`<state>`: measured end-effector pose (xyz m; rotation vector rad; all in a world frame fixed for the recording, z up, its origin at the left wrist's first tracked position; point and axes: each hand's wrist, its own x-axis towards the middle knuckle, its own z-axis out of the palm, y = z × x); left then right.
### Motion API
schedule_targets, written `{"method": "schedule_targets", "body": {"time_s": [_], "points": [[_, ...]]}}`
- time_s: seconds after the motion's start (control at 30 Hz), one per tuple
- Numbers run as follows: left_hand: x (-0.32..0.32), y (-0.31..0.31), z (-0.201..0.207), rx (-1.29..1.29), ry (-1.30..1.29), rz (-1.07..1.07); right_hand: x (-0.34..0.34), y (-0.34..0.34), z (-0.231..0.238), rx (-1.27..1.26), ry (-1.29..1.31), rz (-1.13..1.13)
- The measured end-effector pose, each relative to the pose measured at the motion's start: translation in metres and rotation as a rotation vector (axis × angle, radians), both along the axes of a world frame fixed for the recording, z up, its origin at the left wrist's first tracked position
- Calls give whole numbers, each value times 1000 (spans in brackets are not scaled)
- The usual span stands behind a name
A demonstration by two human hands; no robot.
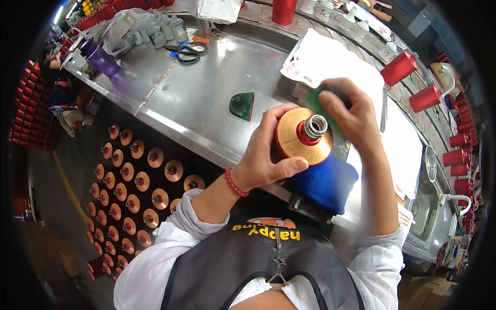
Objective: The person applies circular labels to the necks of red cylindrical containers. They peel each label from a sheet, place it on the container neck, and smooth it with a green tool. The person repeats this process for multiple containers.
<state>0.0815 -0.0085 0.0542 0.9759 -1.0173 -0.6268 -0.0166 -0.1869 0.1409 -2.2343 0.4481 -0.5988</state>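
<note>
My left hand (pixel 258 155) wraps round a red bottle with a gold shoulder (pixel 294 132) and a silver threaded neck. Its neck tilts up toward me and to the right. Just right of the neck, my right hand (pixel 351 111) pinches a dark green flat piece (pixel 319 106), smeared by motion. Whether that piece touches the bottle, I cannot tell. Below the bottle, a blue cloth pad (pixel 328 183) covers something at the table's edge. A similar green, rounded flat piece (pixel 242 106) lies on the metal table (pixel 181 106), left of the bottle.
Black-handled scissors (pixel 190 52), a purple drinking bottle (pixel 101 59) and bagged clear stoppers (pixel 155 31) lie at the far left. White papers (pixel 330 57) cover the right side. Beyond runs a conveyor with red bottles (pixel 399 68). Several gold-topped bottles (pixel 132 203) stand at lower left.
</note>
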Motion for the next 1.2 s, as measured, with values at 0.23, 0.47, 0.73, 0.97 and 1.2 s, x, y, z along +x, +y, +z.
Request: {"method": "schedule_targets", "body": {"time_s": [0.23, 0.47, 0.73, 0.97, 1.2], "points": [[2, 4, -3, 7, 93, -114, -2, 2, 5, -56, 32, -18], [3, 5, 8, 10, 181, -226, -6, -1, 8, 61, -44, 95], [-3, 19, 11, -9, 88, -20, -5, 13, 0, 173, -51, 169], [-4, 7, -2, 17, 144, -44, 6, 2, 5, 195, -60, 291], [0, 2, -10, -3, 220, -125, 28, 0, 19, 20, 20, 429]]}}
